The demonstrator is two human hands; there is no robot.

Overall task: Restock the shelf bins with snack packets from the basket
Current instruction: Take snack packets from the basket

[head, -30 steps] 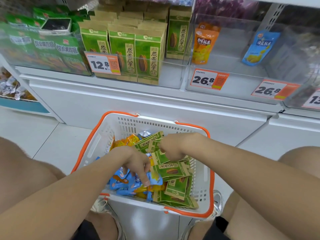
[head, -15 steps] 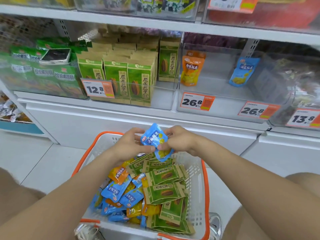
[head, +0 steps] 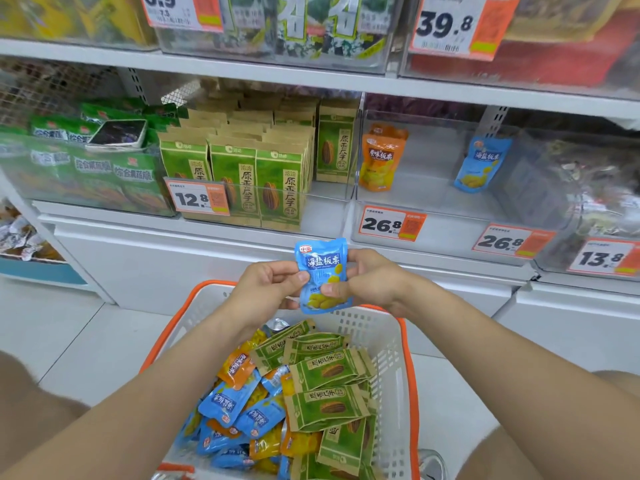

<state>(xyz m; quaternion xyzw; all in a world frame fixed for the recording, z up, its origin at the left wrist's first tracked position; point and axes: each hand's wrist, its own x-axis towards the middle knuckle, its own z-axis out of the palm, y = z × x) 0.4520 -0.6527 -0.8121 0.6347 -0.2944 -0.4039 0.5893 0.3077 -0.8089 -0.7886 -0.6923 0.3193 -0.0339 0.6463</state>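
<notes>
**Blue packet lifted above the basket, pinched by both hands**

The left hand (head: pixel 266 289) is pinching the left edge of a blue packet (head: pixel 323 275) between thumb and curled fingers, and the right hand (head: pixel 370 278) is pinching its right edge the same way. Half a second ago the packet was tilted and low over the basket (head: pixel 408 375). Now it is standing upright with its print facing the camera, higher up in front of the white cabinet face below the shelf edge. A second ago both hands were down among the packets. The view is also reaching higher, taking in the upper shelf.

Starting from the shelf's left end, green bags (head: pixel 86 168) are filling the first clear bin, with a phone (head: pixel 117 133) lying on top of them. Green cartons (head: pixel 256 181) are standing in rows behind a 12.8 tag (head: pixel 197 199). Further right, an orange pouch (head: pixel 381 157) and then a blue pouch (head: pixel 483 164) are standing toward the back of the shelf. Whether a divider is parting them I cannot tell. A clear front wall, carrying a 26.8 tag (head: pixel 389 224) and a second 26.8 tag (head: pixel 509 241), is standing between the hands and those pouches.

Below, the basket is holding loose blue packets (head: pixel 228 400) at its left side, and green packets (head: pixel 329 400) are lying toward its right wall.
</notes>
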